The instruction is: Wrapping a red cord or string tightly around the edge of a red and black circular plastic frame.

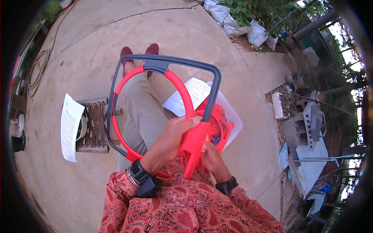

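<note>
A red ring (180,86) is joined to a dark grey, rounded-corner frame (182,61) and held upright above my lap. My left hand (173,136) is closed round the lower right of the ring, where a wide red piece (196,136) with a toothed edge wraps the frame. My right hand (211,158) is drawn in against that edge, its fingers bent together; what they pinch is too small to make out. A translucent plastic tub (234,123) behind the right hand holds red parts (218,116) and something blue.
A printed sheet (190,94) lies against the tub. Another sheet (70,126) rests at a low slatted stool (96,126) on my left, by a white round thing. A hose (39,73) coils far left. White sacks (237,28) line the back; blocks and boards (311,151) are piled right.
</note>
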The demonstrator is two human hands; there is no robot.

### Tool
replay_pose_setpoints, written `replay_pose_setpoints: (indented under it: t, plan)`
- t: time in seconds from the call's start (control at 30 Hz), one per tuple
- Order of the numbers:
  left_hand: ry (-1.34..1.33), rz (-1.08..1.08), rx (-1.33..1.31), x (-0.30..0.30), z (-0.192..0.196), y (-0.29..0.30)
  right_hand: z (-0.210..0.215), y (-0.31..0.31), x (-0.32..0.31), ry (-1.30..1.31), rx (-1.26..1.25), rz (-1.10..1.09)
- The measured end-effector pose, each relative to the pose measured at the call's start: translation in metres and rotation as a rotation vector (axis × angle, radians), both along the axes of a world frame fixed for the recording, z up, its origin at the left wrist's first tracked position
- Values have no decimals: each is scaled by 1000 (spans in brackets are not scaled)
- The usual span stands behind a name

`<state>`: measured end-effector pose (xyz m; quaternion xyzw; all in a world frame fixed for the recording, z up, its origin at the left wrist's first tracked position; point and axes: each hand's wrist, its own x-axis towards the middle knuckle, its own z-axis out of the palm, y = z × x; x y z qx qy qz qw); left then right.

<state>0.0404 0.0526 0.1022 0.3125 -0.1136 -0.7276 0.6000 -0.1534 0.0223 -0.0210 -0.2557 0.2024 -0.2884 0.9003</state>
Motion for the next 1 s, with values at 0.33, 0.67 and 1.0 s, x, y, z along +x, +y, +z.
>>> replay_pose_setpoints:
  t: [0.33, 0.67, 1.0]
  plan:
    - [74, -49, -80, -1, -8, 4, 104, -70, -3, 297, -325, -522]
    - [-3, -32, -133, -3, -13, 4, 248, -96, 16, 813, -1057, -489]
    - [-20, -30, -149, -3, -7, 9, 247, -147, -112, 314, -840, -720]
